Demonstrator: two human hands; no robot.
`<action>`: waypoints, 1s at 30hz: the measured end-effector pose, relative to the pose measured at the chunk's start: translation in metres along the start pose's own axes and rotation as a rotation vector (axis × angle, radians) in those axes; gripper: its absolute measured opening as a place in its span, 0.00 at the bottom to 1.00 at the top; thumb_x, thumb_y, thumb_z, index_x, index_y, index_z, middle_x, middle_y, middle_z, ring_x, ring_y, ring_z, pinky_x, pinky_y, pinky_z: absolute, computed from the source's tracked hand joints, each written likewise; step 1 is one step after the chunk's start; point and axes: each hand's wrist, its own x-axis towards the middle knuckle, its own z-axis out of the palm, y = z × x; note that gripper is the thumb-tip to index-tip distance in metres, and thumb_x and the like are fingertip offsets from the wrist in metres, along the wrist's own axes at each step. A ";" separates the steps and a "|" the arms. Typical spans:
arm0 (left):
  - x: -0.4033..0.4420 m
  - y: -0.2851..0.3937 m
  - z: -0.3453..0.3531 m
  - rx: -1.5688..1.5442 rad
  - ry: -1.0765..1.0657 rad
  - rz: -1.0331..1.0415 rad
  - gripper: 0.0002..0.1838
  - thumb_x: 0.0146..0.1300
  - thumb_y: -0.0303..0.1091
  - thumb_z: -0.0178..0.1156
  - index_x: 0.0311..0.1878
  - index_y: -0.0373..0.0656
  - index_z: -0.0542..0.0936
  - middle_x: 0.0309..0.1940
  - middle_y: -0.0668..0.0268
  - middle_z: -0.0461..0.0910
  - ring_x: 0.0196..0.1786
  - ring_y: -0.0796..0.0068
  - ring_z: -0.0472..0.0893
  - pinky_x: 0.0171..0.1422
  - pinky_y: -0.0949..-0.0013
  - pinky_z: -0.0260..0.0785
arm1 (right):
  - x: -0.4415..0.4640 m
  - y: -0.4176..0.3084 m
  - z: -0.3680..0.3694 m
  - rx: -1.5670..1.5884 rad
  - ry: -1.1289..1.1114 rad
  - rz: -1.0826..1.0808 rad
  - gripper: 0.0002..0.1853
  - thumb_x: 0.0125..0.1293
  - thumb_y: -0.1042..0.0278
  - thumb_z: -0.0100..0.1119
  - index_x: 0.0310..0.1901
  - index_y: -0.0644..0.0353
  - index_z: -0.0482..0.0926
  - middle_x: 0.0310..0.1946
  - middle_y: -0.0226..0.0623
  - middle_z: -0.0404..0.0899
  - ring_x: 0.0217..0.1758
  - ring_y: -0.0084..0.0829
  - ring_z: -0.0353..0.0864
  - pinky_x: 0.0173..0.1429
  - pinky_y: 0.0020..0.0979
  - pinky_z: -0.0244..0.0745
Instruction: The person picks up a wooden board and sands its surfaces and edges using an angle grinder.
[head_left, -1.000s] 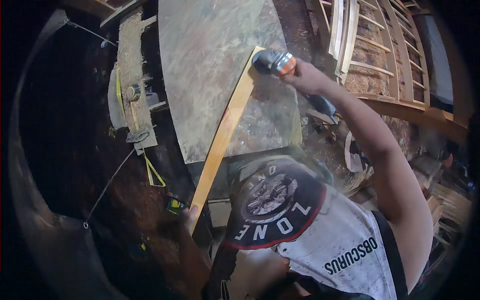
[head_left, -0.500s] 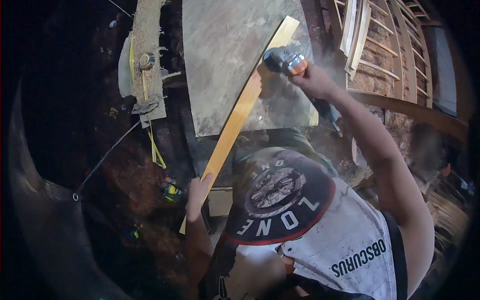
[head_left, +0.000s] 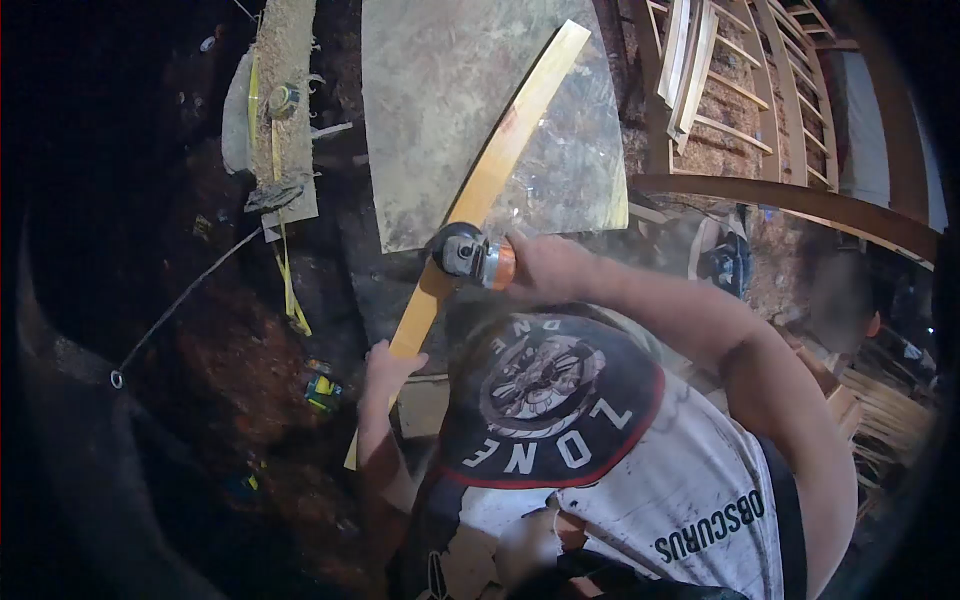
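Note:
My right hand (head_left: 545, 265) is closed round an orange and black angle grinder (head_left: 468, 254) with a round disc. The disc lies over the lower middle of a long, narrow wooden board (head_left: 490, 170), and whether it presses on the face cannot be told. My left hand (head_left: 390, 372) grips the board near its lower end, thumb across the top face. Slanting up and to the right, the board's far part lies over a dusty, pale sheet (head_left: 415, 120), while its near part reaches past the sheet's edge towards my body.
At the left, a rough plank (head_left: 285, 150) carries what looks like a tape measure (head_left: 284, 100). A yellow-green tool (head_left: 322, 392) lies on the dark ground. Slatted wooden frames (head_left: 735, 90) stand at the upper right. Thin wooden strips (head_left: 880, 410) lie at the right, near a blurred shape.
My right hand has brought the grinder down the board, from near its far end to below the sheet's edge. My left hand keeps hold of the lower end. The view has shifted slightly.

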 end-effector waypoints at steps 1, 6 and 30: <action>-0.002 0.003 -0.003 -0.010 -0.009 -0.030 0.34 0.40 0.47 0.81 0.45 0.29 0.81 0.42 0.47 0.85 0.46 0.53 0.86 0.50 0.56 0.76 | 0.001 -0.002 -0.005 -0.023 -0.023 0.010 0.29 0.60 0.55 0.67 0.57 0.64 0.70 0.42 0.57 0.84 0.48 0.59 0.83 0.52 0.52 0.78; 0.002 -0.018 -0.004 0.039 0.038 0.005 0.32 0.41 0.46 0.80 0.44 0.30 0.82 0.41 0.47 0.86 0.45 0.53 0.87 0.49 0.56 0.77 | 0.019 0.039 -0.038 0.158 0.082 -0.056 0.30 0.59 0.54 0.69 0.57 0.64 0.72 0.41 0.56 0.84 0.48 0.56 0.85 0.53 0.48 0.78; -0.006 -0.029 -0.007 0.043 0.051 0.058 0.32 0.44 0.48 0.78 0.45 0.29 0.82 0.38 0.45 0.86 0.44 0.50 0.87 0.48 0.56 0.77 | 0.013 0.027 -0.045 0.155 0.114 -0.021 0.26 0.58 0.55 0.70 0.52 0.64 0.77 0.44 0.55 0.85 0.48 0.55 0.85 0.54 0.46 0.79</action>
